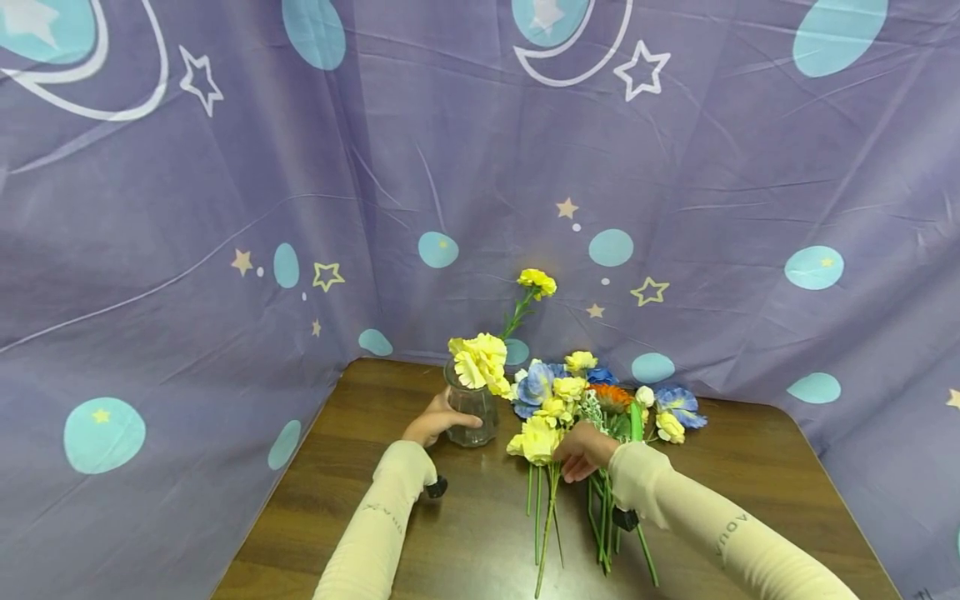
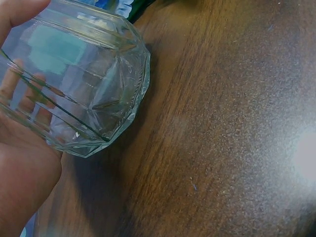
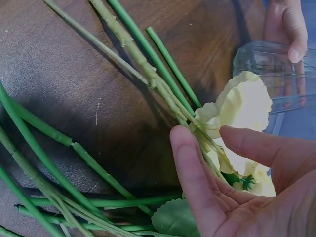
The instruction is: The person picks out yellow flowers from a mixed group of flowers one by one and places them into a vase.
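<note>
My left hand (image 1: 442, 419) grips a clear faceted glass vase (image 1: 482, 427) round its side, thumb across the front. The vase stands on the table, and thin stems show through its glass (image 2: 84, 103). It holds a pale yellow ruffled flower (image 1: 480, 360) at the rim and a taller yellow carnation (image 1: 537, 282) leaning right. Over the loose flowers, my right hand (image 3: 242, 182) has its thumb and fingers apart at the stem of a pale yellow flower (image 3: 245, 106). The fingertips lie right beside that stem, just below the bloom.
Loose artificial flowers lie right of the vase: blue blooms (image 1: 536, 385), an orange one (image 1: 611, 395), white buds and small yellow ones, with green stems (image 1: 604, 533) toward the front. A patterned purple cloth (image 1: 465, 167) hangs behind the brown wooden table (image 1: 322, 508).
</note>
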Tool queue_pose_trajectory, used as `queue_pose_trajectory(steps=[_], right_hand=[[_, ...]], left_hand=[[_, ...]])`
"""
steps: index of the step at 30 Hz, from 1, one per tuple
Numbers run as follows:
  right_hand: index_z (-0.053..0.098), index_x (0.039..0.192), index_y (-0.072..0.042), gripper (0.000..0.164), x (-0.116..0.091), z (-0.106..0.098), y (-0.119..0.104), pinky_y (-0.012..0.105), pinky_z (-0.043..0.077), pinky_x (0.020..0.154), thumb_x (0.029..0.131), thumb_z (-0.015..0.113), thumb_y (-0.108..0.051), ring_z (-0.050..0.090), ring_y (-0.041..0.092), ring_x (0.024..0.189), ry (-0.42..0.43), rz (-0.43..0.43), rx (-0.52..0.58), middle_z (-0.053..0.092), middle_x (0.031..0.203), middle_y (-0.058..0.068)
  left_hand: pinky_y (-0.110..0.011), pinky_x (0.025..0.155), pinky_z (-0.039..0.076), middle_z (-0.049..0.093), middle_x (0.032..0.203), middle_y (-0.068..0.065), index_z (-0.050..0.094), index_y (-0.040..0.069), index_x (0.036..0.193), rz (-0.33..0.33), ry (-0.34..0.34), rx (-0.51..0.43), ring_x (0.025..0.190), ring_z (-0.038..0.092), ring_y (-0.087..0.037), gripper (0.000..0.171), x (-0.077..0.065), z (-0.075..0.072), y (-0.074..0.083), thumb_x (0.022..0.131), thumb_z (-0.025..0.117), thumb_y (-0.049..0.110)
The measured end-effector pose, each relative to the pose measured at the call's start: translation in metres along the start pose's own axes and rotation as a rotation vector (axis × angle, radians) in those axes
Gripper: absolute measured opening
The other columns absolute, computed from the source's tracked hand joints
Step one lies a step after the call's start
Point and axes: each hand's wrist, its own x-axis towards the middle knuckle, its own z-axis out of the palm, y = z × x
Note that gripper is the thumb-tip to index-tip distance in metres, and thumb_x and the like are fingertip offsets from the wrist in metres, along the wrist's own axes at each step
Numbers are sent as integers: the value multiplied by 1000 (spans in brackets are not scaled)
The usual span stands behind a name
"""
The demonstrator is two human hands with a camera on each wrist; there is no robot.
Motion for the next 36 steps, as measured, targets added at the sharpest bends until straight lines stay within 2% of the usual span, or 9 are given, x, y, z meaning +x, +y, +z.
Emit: queue_pose_trajectory(steps=[8,12,16,20,28,36], right_hand=[[72,98,10,20,0,6,7,41,65,67,89,74,-8,71,25,60,52,-42,-52,73,81,26],[72,95,11,16,-1,7,7,43,65,70,88,75,-4,73,29,64,69,-48,-41,73,81,27],[72,92,12,13,1,9,7,42,65,66,87,74,0,73,31,64,79,-72,0,72,76,26],[71,95,14,16,-4,14,7,44,65,68,87,73,0,74,33,65,108,-71,38,73,80,30],[70,98,16,27,-9,12,12,43,64,61,89,74,-9,74,35,63,85,-87,17,72,77,32],[71,98,14,29,-8,15,17,45,64,63,88,78,-13,75,36,63,106,-125,17,71,77,33]], left_hand=[[-50,116,41,57,143,-17,42,9,151,-25,5,3,130,55,-32,89,1,1,-1,74,86,5],[-50,116,41,57,144,-17,42,8,151,-18,4,1,132,54,-33,89,1,1,-1,74,86,5],[-49,116,42,57,144,-17,42,9,151,-9,-1,-10,132,54,-32,89,0,0,0,74,86,4],[-48,115,44,59,142,-18,43,8,149,-6,-1,-21,128,56,-30,87,0,1,0,73,85,3],[-50,117,40,57,144,-18,41,9,152,-10,4,1,132,53,-32,93,0,0,2,72,87,6],[-51,117,40,57,144,-18,41,9,152,-13,6,-11,132,54,-33,94,0,0,0,71,88,6]])
